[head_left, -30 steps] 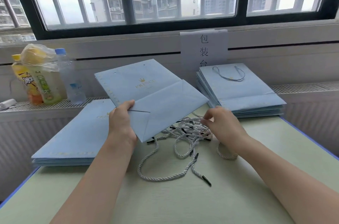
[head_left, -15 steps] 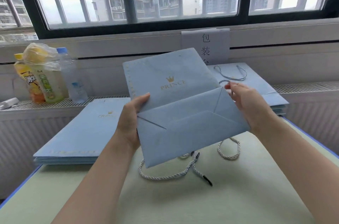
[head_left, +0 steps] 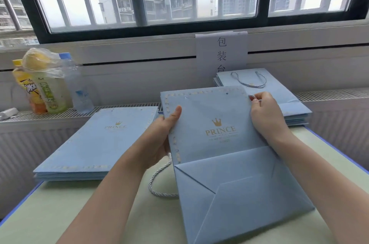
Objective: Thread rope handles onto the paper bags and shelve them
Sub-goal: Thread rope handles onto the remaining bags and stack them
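**Bag held flat, rope end at its top corner**

Over the middle of the pale green surface (head_left: 60, 213), a flat blue paper bag (head_left: 223, 156) is held face up, its folded base toward the near edge and its punched top edge toward the window; the gold crown and PRINCE print faces the camera. At its left edge the left hand (head_left: 159, 140) grips the bag, thumb lying on the front face, the other fingers hidden behind the paper; at the top right corner the right hand (head_left: 265, 116) pinches a rope end (head_left: 252, 97) between thumb and forefinger, just beside the right-hand hole, the remaining fingers curled. I cannot tell whether the tip has entered the hole. A loop of rope (head_left: 157, 182) shows on the surface under the bag's left side, mostly hidden.

Far left, a stack of flat bags (head_left: 99, 144) lies on the surface; far right, a second stack (head_left: 287, 104) has a rope handle (head_left: 249, 82) on its top bag, partly covered by the held bag. On the ledge at far left stand bottles (head_left: 50, 88) with a plastic wrapper over them; a paper sign (head_left: 221, 52) with three characters is fixed to the wall below the window.
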Demonstrator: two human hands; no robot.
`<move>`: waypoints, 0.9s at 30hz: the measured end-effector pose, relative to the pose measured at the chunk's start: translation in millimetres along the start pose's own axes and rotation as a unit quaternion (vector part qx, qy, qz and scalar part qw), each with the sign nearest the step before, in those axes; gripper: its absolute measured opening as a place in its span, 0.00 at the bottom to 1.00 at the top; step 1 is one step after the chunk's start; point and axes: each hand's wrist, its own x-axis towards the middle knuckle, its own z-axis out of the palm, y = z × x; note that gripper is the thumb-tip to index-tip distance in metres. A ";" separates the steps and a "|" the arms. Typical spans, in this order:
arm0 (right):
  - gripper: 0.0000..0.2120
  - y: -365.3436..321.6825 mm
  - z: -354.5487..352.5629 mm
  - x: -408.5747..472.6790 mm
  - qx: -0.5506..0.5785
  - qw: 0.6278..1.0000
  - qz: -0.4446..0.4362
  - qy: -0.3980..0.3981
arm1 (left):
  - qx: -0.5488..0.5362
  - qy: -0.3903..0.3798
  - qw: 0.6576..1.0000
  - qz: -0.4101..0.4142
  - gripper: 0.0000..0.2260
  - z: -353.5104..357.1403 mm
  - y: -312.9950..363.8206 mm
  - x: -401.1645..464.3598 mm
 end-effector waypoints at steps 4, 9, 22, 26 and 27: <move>0.11 1.7 5.3 -4.4 0.005 1.000 -0.001 -0.008 | 0.028 0.145 0.985 0.085 0.09 -11.7 -6.7 12.9; 0.12 -0.5 11.3 -10.9 -0.101 0.985 -0.124 0.060 | -0.030 0.216 0.967 0.129 0.07 -16.1 -4.8 14.7; 0.14 -43.3 -15.9 -24.9 0.534 0.811 0.030 -0.238 | -0.126 0.213 0.955 0.162 0.16 -2.2 0.3 5.4; 0.13 -46.2 -18.3 -25.3 0.545 0.794 0.061 -0.262 | -0.106 0.117 0.982 0.104 0.17 9.3 4.8 0.1; 0.11 -46.3 -16.6 -25.9 0.540 0.795 0.072 -0.266 | -0.077 0.100 0.989 0.081 0.15 13.1 5.3 -0.7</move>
